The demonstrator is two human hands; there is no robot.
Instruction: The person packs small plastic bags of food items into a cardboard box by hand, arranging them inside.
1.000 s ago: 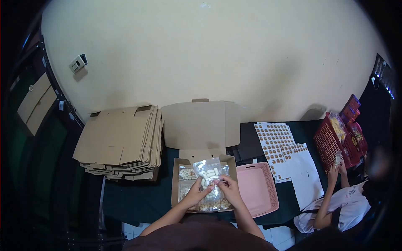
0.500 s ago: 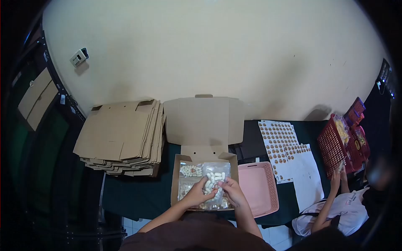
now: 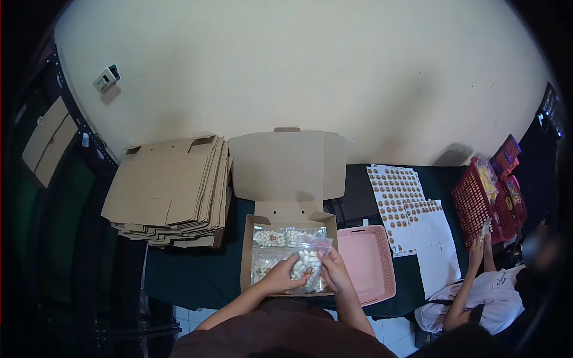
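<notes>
A clear plastic bag of white capsule-shaped pieces point(image 3: 305, 261), with a small round orange-brown sticker, is held over an open cardboard box point(image 3: 245, 253). My left hand point(image 3: 279, 277) grips the bag's left side, the thumb lying across its lower front. At the upper right edge, by a pinkish strip, my right hand point(image 3: 336, 272) pinches the same bag. Inside the box lie several similar bags point(image 3: 270, 238) of white pieces, partly covered by my hands and the held bag. The box's lid point(image 3: 286, 164) stands raised behind it.
Flattened cardboard boxes point(image 3: 158, 185) are stacked at left. A pink basket point(image 3: 389, 262) sits right of the box, near sticker sheets point(image 3: 391, 200) and a white sheet point(image 3: 434, 250). Farther right are a red basket point(image 3: 468, 206) and a person point(image 3: 486, 298) holding a small packet.
The held bag has been tilted more upright, its top edge and sticker now showing more clearly. Both hands keep hold of it. The other person's hands have raised a small packet slightly.
</notes>
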